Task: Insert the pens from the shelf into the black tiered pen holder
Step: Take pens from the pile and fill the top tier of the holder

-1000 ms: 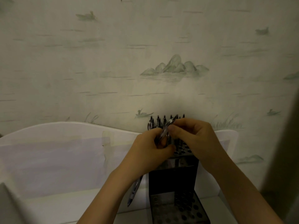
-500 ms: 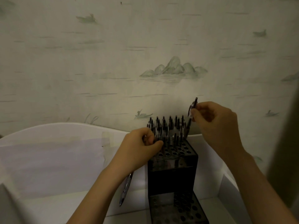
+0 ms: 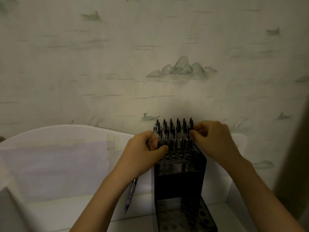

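Pens are seen standing upright in the back rows of the black tiered pen holder, their long axes vertical and their clicker ends pointing up toward the wallpapered wall. The holder is set on a white shelf, close to the wall, with its upper tier at the level of the hands and a lower tier of open holes nearer the camera at the bottom of the view. The front rows of holes in the upper tier are seen unfilled.

The right hand is held at the right rear corner of the upper tier, with its fingers curled and its fingertips pinched on the top of a pen that stands upright in the outermost column. That pen is seen nearly level with its neighbours.

The left hand is held against the left edge of the upper tier, its fingers closed round another pen. This second pen is gripped near its upper end, so that its barrel hangs below the wrist; its long axis is tilted slightly from vertical, and its tip points down and a little to the left, above the shelf and just beside the holder's left wall. Whether more than one pen is kept in this hand cannot be told in the dim light.

A curved white back panel is seen rising behind the shelf on the left.
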`<state>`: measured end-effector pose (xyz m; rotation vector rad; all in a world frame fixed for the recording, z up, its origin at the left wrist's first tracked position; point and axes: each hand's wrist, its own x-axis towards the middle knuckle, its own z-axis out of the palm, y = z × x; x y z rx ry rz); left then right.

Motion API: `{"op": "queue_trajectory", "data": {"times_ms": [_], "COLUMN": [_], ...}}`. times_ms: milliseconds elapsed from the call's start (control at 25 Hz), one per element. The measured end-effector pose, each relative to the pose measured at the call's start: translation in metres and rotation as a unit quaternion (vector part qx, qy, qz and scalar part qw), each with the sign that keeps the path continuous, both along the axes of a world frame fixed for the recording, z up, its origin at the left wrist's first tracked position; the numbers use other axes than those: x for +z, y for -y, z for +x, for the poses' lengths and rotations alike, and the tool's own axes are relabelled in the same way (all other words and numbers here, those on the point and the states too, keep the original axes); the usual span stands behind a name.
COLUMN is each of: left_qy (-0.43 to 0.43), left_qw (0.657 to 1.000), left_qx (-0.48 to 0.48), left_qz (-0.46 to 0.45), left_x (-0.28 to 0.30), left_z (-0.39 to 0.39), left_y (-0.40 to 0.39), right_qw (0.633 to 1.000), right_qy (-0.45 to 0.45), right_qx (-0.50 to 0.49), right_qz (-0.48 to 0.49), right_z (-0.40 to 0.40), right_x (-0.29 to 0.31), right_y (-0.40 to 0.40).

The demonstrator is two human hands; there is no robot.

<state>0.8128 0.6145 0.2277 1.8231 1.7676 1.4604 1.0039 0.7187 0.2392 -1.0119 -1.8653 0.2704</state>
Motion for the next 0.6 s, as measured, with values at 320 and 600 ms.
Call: {"op": "queue_trajectory", "data": {"times_ms": [320,600], "left_qy": [0.002,-0.031], "left_qw": [1.000,0.998], "left_qx": [-0.017,-0.027], "left_qz": [-0.010,-0.057], "left_x": [-0.001,-0.003], "left_z": [0.002,0.003], "left_y": [0.004,0.014], "right_qw": [0.999,0.977], "right_qy": [-0.028,-0.040], "right_qx": [-0.031,0.196], "right_qz": [0.004,-0.073], "right_z": [0.005,-0.030], "right_x": [-0.001,0.000], "right_y": [0.010,0.065]}}
